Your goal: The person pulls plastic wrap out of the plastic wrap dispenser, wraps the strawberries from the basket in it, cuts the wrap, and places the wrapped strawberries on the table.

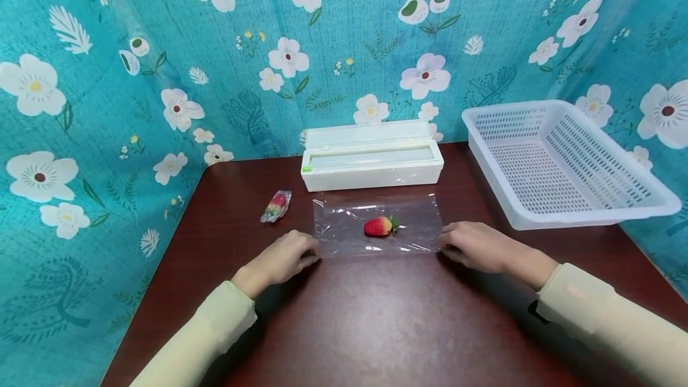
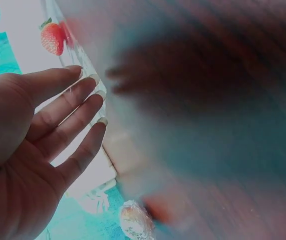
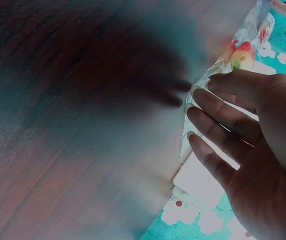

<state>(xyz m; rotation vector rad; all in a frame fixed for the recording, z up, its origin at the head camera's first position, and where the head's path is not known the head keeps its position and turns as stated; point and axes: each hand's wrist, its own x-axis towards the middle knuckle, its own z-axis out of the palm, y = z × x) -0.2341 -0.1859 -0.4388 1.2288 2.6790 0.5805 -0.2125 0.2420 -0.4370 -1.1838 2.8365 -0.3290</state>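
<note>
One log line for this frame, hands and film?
left hand: touching film left edge | right hand: touching right edge | strawberry: on film

Both arms w/ long sleeves, pale yellow-green, soft plain fabric, cuffs ending at wrists. Left hand (image 1: 285, 258) and right hand (image 1: 475, 246) bare, no gloves; nails short w/ pale tips. Dark strap-like item under right cuff, partly hidden.

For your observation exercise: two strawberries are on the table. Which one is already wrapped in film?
The wrapped strawberry lies alone to the left, bundled in crinkled film. The other strawberry lies bare on the flat sheet of film between the two hands.
</note>
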